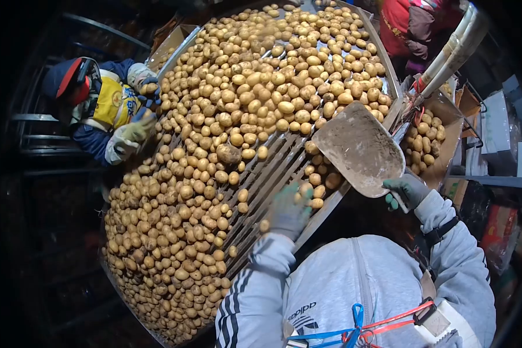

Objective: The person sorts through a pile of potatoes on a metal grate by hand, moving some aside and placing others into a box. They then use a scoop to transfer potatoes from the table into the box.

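My right hand (410, 192), in a grey and green glove, is closed on the handle of a worn, dirt-stained scoop (362, 148). The scoop lies tilted over the right edge of the slatted sorting table (272, 174), with no potatoes in its pan. My left hand (290, 211), in a similar glove, rests low over the slats with fingers stretched toward a few potatoes (317, 191) by the table's side board. It appears to hold nothing, though its fingertips are slightly blurred.
Potatoes (174, 232) cover most of the table. At the left, a person in a yellow vest (113, 98) handles potatoes; another person in red (397, 29) stands at the upper right. A cardboard box of potatoes (424, 142) and a long pale handle (449, 52) are at the right.
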Tool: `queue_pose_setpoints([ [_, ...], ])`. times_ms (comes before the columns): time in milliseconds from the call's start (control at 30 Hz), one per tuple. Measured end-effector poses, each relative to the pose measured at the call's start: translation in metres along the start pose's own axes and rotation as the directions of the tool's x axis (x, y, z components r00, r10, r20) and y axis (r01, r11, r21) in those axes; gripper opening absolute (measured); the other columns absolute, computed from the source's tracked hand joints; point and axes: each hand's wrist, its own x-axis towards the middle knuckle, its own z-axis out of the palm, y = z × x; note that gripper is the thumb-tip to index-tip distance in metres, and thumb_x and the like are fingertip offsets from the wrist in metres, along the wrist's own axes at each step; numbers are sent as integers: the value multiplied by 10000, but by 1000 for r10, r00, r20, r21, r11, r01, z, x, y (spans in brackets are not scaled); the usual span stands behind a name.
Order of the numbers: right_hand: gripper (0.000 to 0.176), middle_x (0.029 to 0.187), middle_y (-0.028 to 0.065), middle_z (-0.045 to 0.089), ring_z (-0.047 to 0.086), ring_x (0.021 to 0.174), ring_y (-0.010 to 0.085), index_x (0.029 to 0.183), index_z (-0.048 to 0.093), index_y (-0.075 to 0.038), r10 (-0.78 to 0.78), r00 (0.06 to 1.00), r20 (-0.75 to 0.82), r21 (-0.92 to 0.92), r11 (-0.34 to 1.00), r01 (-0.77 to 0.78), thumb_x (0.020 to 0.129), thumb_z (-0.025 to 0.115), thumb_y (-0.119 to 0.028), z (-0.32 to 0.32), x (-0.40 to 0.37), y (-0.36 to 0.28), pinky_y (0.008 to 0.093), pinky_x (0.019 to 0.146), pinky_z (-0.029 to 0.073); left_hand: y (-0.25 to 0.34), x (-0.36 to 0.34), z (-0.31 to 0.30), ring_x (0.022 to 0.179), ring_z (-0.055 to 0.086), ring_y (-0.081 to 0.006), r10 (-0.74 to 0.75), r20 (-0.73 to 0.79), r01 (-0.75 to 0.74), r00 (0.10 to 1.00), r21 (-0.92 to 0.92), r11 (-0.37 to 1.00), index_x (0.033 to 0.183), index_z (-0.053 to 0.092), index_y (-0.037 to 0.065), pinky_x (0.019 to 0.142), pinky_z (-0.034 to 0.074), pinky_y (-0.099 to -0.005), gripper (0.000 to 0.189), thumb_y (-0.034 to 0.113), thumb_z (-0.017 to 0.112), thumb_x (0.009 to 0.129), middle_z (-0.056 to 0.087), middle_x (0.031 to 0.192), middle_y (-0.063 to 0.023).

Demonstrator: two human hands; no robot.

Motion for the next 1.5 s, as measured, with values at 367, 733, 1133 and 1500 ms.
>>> queue_pose_setpoints([
  [367,274,651,66,662,612,462,157,1008,712,-14,33,999,-8,-8,999,-33,992,733,-287,-18,8,-53,332,494,588,-53,-66,-75,1516,390,-467,-719,-96,697,688,-185,693,1610,452,34,1277,318,-522,675,321,675,1042,418,1632,-288],
  [733,270,647,55,667,602,457,136,1002,734,13,-92,985,145,-30,995,98,981,747,-256,-1,44,-83,270,432,476,-12,32,-11,1481,455,-458,-690,-168,638,704,-277,719,1559,483,6,1240,375,-505,615,313,652,1053,464,1598,-295],
  [1133,265,655,43,685,609,465,124,1053,752,12,-60,991,123,-73,995,70,954,775,-233,-2,58,-92,248,421,462,3,55,-2,1099,666,-412,-481,242,491,843,18,871,1197,694,95,930,536,-512,262,238,629,988,691,1148,-191],
  [1500,320,818,44,718,614,581,107,1144,728,13,-101,977,189,-76,990,117,913,794,-198,-6,74,-88,258,506,508,1,62,-2,1087,696,-386,-502,338,464,796,192,865,1207,605,80,919,551,-521,299,229,678,959,704,1132,-180],
])
